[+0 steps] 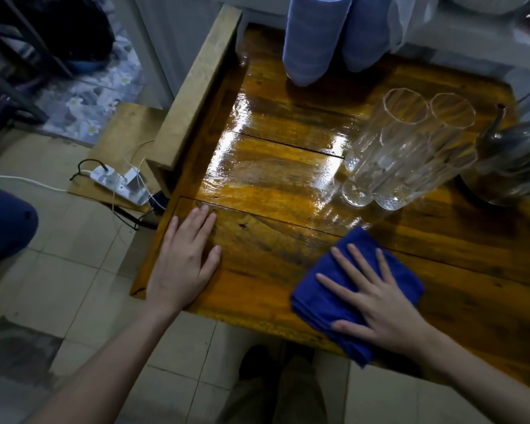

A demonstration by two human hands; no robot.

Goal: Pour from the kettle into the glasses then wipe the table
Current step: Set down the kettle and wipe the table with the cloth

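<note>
Wooden worktop [288, 185], glossy and wet across the middle. Right hand [377, 301] at 5 o'clock, fingers [343, 264] spread flat, pressing a folded blue cloth [328, 289] near the front edge. Left hand [184, 264] at 7 o'clock, palm down, fingers open, bare on the wood. Glasses [407, 154] clustered at 2 o'clock, upright; metal kettle [514, 166] just beside them at 3 o'clock.

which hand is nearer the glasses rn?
Right. The right hand lies flat on the blue cloth just below the glasses; the left hand rests on the table's near-left corner, farther away.
</note>
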